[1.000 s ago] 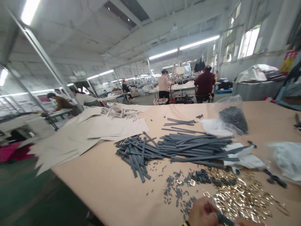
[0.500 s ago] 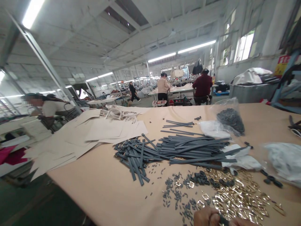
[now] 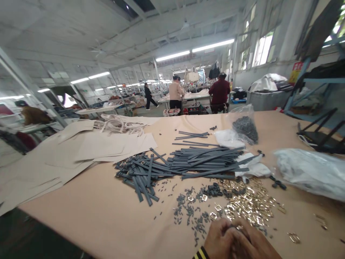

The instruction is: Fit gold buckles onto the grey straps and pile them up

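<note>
My left hand (image 3: 219, 238) and my right hand (image 3: 250, 239) are pressed together at the bottom of the view, fingers closed. A dark bit shows between the fingertips, but they hide most of it, so I cannot make out what it is. Just beyond my hands lies a spread of gold metal buckles (image 3: 249, 201). To their left are many small dark grey pieces (image 3: 190, 212) and a cluster of dark loops (image 3: 214, 189). Farther back lie a pile of dark grey straps (image 3: 205, 158) and a heap of straps with buckles on their ends (image 3: 140, 172).
Large beige sheets (image 3: 88, 147) and pale cords (image 3: 118, 124) cover the table's left side. At the right are a clear bag of dark pieces (image 3: 245, 129), a bulky plastic bag (image 3: 307, 171) and a black rack (image 3: 320, 133). Several people work or walk beyond the table.
My hands have come farther into view and closed around the dark bit that showed between them before. The view has turned right, so the table's things appear shifted left.
</note>
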The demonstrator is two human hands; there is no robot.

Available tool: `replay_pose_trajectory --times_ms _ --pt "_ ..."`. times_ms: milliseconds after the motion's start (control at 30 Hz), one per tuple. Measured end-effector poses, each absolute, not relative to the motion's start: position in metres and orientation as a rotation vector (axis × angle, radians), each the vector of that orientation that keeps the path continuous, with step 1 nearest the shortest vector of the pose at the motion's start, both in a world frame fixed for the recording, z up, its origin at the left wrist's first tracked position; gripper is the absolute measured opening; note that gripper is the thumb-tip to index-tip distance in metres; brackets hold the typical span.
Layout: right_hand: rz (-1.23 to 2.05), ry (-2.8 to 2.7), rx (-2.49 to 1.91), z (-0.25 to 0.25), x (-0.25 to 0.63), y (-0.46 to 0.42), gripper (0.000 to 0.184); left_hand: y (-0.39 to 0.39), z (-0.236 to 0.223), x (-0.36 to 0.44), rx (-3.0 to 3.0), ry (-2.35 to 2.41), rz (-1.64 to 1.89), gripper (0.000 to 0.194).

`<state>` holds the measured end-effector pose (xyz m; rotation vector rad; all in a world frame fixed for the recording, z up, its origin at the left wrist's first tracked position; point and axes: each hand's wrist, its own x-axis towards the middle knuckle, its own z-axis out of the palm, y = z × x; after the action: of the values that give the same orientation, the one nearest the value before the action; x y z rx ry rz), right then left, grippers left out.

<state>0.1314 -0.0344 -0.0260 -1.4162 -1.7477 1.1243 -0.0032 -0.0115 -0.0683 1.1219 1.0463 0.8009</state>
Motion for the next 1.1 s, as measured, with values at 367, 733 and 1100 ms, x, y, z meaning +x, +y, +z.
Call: replay_pose_trajectory --times_ms 367,733,1100 --pt "1.157 -1.976 -1.430 -0.014 0.160 -0.035 0.012 -0.014 -0.058 -0.013 1.018 0.970 0.957 0.027" --pt "1.126 -1.878 -1.421 -0.028 0.169 -0.030 0.017 0.001 -0.043 -0.013 1.716 1.146 0.618 0.025" --pt "1.282 -1.588 -1.433 -0.036 0.175 -0.026 0.023 0.044 -0.031 -0.019 2.489 1.426 0.360 0.014"
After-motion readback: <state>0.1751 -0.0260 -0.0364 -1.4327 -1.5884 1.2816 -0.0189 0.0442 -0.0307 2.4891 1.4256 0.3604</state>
